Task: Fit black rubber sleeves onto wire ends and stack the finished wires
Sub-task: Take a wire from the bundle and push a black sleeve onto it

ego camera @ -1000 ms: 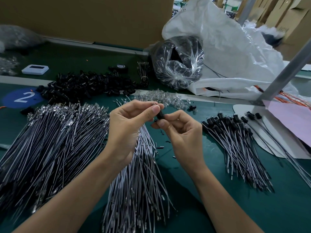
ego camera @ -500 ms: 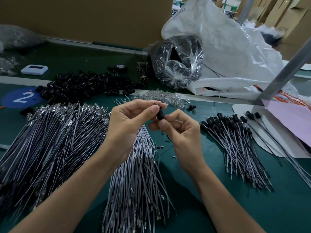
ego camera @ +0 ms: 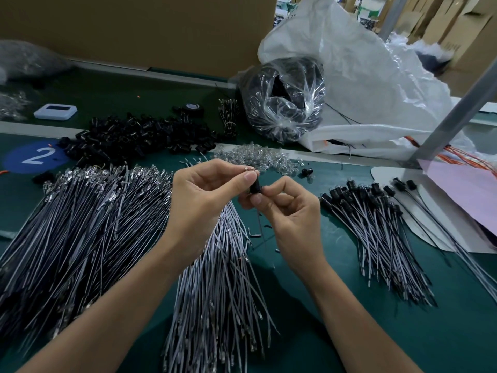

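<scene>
My left hand (ego camera: 204,195) pinches the metal tip of a thin wire (ego camera: 259,227) between thumb and forefinger. My right hand (ego camera: 290,211) grips a black rubber sleeve (ego camera: 255,187) on that wire end; the wire hangs down below it. Loose black sleeves (ego camera: 139,138) lie heaped at the back left. Bare grey wires form a large pile (ego camera: 78,227) on the left and a second pile (ego camera: 226,275) under my hands. Finished wires with sleeves (ego camera: 376,227) are stacked on the right.
A heap of small clear parts (ego camera: 258,157) lies beyond my hands, with one stray sleeve (ego camera: 306,171) beside it. A clear bag of black parts (ego camera: 282,100) and a white sack (ego camera: 376,84) stand behind. A white device (ego camera: 56,111) and a metal post (ego camera: 454,114) flank the green mat (ego camera: 322,305).
Both hands have stayed together over the middle pile. The sleeve has slid a little along the wire end, and more of the metal tip shows at my left fingertips.
</scene>
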Action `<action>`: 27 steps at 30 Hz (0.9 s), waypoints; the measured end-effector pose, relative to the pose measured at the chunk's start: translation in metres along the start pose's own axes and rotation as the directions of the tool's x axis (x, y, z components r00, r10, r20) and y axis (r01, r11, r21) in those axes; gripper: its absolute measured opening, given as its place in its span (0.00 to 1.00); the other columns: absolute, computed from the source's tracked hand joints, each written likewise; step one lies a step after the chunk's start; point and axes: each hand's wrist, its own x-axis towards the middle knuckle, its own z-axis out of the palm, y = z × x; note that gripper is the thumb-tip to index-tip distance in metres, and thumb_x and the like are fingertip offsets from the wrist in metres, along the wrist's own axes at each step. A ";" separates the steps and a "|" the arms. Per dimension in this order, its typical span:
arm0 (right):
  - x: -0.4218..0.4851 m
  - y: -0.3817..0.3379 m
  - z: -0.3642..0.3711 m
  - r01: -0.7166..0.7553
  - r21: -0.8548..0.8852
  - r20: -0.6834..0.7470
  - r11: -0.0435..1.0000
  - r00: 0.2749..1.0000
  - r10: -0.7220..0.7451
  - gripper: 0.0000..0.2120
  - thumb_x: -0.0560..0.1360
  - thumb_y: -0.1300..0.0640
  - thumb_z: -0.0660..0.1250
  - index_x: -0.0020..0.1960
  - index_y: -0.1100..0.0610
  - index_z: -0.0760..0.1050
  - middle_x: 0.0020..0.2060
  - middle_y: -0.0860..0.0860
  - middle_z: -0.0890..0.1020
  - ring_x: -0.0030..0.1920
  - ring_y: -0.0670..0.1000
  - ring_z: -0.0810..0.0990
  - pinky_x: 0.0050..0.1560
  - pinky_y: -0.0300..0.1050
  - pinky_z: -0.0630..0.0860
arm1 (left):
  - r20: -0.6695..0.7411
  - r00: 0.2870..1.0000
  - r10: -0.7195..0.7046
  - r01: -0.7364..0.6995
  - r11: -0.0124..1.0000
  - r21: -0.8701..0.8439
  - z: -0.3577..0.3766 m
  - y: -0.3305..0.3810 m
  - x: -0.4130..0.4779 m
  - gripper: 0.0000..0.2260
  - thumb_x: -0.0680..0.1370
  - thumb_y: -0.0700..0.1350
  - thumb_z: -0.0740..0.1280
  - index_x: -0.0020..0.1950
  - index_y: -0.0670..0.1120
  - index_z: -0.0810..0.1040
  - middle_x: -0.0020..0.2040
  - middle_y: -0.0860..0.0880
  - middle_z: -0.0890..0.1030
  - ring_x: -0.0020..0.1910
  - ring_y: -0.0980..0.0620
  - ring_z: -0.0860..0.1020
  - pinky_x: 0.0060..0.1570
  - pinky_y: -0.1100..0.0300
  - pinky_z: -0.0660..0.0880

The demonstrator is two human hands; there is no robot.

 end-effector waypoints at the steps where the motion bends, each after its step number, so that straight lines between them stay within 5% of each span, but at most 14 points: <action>1: 0.000 0.000 0.000 -0.004 -0.004 0.000 1.000 1.000 0.004 0.13 0.72 0.65 0.70 0.38 0.48 0.77 0.36 0.53 0.86 0.40 0.52 0.86 0.45 0.39 0.79 | 0.014 1.000 -0.009 0.009 1.000 -0.006 -0.001 0.000 0.001 0.03 0.68 0.39 0.74 0.40 0.41 0.84 0.38 0.45 0.85 0.35 0.53 0.82 0.36 0.64 0.77; 8: 0.001 0.002 -0.001 -0.005 -0.039 -0.008 0.999 1.000 0.005 0.12 0.71 0.65 0.71 0.39 0.49 0.76 0.37 0.53 0.86 0.40 0.53 0.86 0.44 0.41 0.79 | 0.113 0.993 0.024 -0.028 0.999 0.031 -0.006 0.003 0.001 0.04 0.68 0.38 0.74 0.39 0.45 0.86 0.40 0.46 0.86 0.35 0.56 0.81 0.35 0.66 0.76; 17: 0.003 0.005 -0.007 0.007 -0.171 0.026 0.985 1.000 -0.002 0.02 0.74 0.70 0.70 0.45 0.66 0.79 0.37 0.54 0.86 0.39 0.50 0.85 0.44 0.38 0.78 | 0.088 0.995 0.046 -0.055 0.994 0.094 -0.007 0.002 0.000 0.04 0.69 0.38 0.75 0.41 0.47 0.87 0.40 0.45 0.86 0.33 0.54 0.78 0.33 0.63 0.74; 27: 0.000 0.000 0.000 0.058 -0.251 0.099 0.966 0.995 -0.034 0.09 0.74 0.66 0.71 0.46 0.52 0.83 0.39 0.49 0.86 0.43 0.49 0.85 0.48 0.40 0.79 | 0.020 0.997 0.070 -0.072 0.989 0.131 -0.004 -0.006 -0.001 0.07 0.70 0.35 0.68 0.33 0.41 0.74 0.45 0.46 0.86 0.43 0.52 0.81 0.37 0.64 0.74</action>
